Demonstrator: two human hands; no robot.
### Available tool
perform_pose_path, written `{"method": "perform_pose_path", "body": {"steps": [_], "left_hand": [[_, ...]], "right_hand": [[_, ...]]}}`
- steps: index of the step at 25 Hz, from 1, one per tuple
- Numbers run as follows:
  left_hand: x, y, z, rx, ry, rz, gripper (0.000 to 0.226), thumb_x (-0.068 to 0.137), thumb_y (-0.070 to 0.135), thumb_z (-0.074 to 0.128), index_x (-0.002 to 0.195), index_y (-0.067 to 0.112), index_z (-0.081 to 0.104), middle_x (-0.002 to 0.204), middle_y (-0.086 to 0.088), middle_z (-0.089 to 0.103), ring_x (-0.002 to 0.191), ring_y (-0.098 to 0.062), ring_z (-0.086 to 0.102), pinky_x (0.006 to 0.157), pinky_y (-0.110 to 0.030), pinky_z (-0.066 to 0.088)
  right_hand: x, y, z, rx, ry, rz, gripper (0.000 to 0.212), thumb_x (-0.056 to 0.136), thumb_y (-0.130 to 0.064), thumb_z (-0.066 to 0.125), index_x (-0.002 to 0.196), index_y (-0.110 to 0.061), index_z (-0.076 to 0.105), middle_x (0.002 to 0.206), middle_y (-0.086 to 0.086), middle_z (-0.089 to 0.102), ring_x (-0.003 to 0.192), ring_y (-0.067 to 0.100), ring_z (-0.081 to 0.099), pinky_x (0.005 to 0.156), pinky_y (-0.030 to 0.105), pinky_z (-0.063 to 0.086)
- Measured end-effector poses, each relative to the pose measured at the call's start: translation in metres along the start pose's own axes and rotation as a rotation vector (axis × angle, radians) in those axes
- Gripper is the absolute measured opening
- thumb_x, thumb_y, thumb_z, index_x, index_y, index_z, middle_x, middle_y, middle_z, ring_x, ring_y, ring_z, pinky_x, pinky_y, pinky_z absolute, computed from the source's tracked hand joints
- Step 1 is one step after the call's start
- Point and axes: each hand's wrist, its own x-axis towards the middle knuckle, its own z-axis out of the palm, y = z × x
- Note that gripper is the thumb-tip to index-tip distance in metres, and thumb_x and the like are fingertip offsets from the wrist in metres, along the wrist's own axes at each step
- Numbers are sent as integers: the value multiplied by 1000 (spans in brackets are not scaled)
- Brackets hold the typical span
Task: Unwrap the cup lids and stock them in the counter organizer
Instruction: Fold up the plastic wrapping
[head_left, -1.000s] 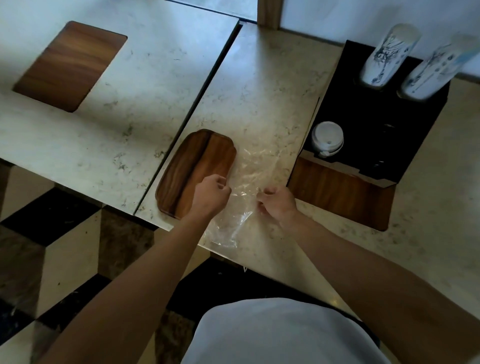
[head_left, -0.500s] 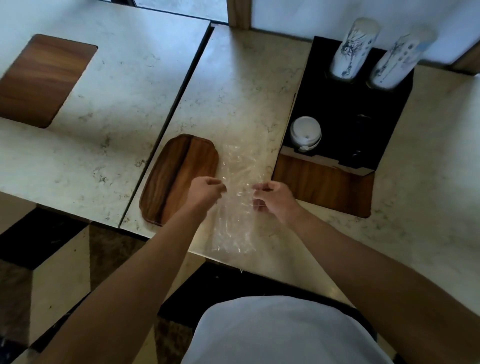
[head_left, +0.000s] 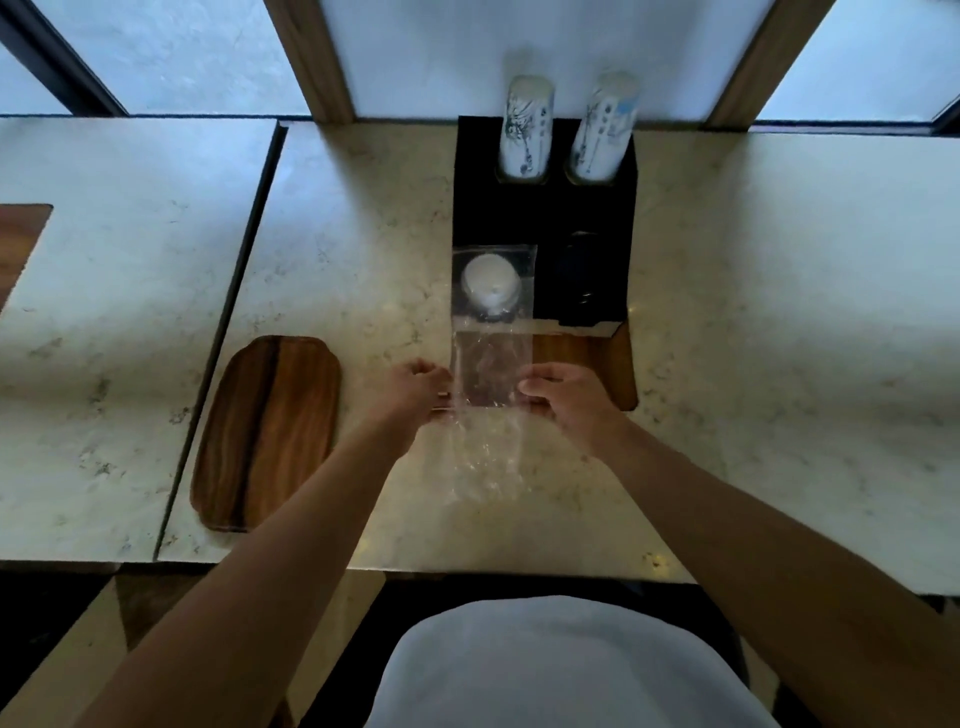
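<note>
Both hands, left (head_left: 410, 392) and right (head_left: 569, 397), pinch the clear plastic wrapper (head_left: 491, 374) taut above the surface (head_left: 363, 249) (white lids (head_left: 491, 286) already sit in the black organizer (head_left: 545, 208)).

hands: left hand (head_left: 410, 392) and right hand (head_left: 569, 397) pinch clear plastic wrapper (head_left: 491, 374)
organizer: black counter organizer (head_left: 545, 218) holds white lids (head_left: 491, 286)

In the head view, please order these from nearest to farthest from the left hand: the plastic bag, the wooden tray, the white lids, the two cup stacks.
From the left hand:
1. Plastic bag, held at its left edge.
2. Wooden tray, to the left on the counter.
3. White lids, in the organizer's front left slot.
4. Cup stacks, at the organizer's back.
</note>
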Motion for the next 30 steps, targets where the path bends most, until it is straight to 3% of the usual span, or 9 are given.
{"method": "perform_pose_path", "body": {"steps": [4, 8, 11, 14, 16, 20, 24, 27, 30], "left_hand": [[0, 6, 19, 76, -106, 68, 15, 98, 11, 61, 107, 0, 62, 90, -18, 69, 74, -25, 67, 68, -39, 59], [-3, 10, 33, 151, -202, 114, 9, 95, 3, 65, 92, -1, 73, 69, -2, 68, 59, -11, 64, 59, -25, 54], [-6, 12, 39, 189, -246, 116, 8, 94, 4, 66, 93, -2, 72, 75, -6, 70, 66, -16, 67, 60, -26, 55], [-10, 13, 44, 91, -268, 73, 5, 95, 3, 65, 99, 0, 66, 87, -16, 69, 74, -27, 68, 67, -39, 60], [-13, 11, 47, 36, -302, 51, 5, 98, 2, 60, 103, 4, 61, 91, -18, 71, 74, -31, 70, 66, -43, 61], [-18, 8, 50, -22, -355, 31, 17, 101, 3, 50, 114, 8, 58, 80, -11, 69, 59, -24, 65, 56, -39, 56], [-19, 10, 51, -186, -382, -28, 43, 95, -6, 45, 126, 18, 64, 85, -15, 65, 65, -24, 59, 58, -38, 52], [-18, 10, 47, -300, -413, -57, 41, 98, -5, 42, 124, 11, 69, 84, -14, 70, 64, -21, 65, 57, -33, 59], [-21, 11, 42, -402, -436, -106, 34, 97, -4, 39, 114, 0, 68, 85, -14, 74, 60, -19, 68, 52, -27, 58]], "right_hand": [[-5, -2, -22, -38, 76, -18, 9, 90, -5, 69, 95, -13, 71, 80, 1, 78, 74, 12, 75, 61, 24, 59], [-7, -3, -37, -46, 101, -32, 9, 90, -5, 68, 95, -13, 69, 78, 0, 77, 69, 11, 73, 65, 27, 61], [-11, -4, -45, -65, 100, -50, 11, 90, -3, 68, 98, -9, 67, 74, 0, 76, 64, 11, 70, 62, 26, 60], [-16, -4, -51, -48, 88, -77, 14, 91, -1, 66, 102, -9, 69, 74, 1, 74, 64, 12, 68, 59, 26, 58], [-19, -5, -54, -25, 62, -102, 24, 93, -2, 64, 106, -20, 73, 74, 1, 73, 64, 14, 68, 59, 27, 58], [-20, -3, -56, 77, 19, -113, 34, 93, -3, 60, 108, -30, 74, 72, 6, 67, 61, 16, 63, 65, 35, 58], [-20, -1, -53, 182, -27, -92, 23, 91, -12, 60, 102, -27, 73, 73, 5, 65, 60, 14, 62, 58, 31, 55], [-21, -1, -53, 221, -51, -111, 18, 91, -17, 62, 102, -25, 73, 76, 5, 65, 60, 14, 62, 54, 28, 50], [-20, -2, -52, 310, -63, -108, 17, 90, -14, 60, 92, -18, 77, 85, 7, 69, 71, 18, 63, 67, 32, 50]]}}
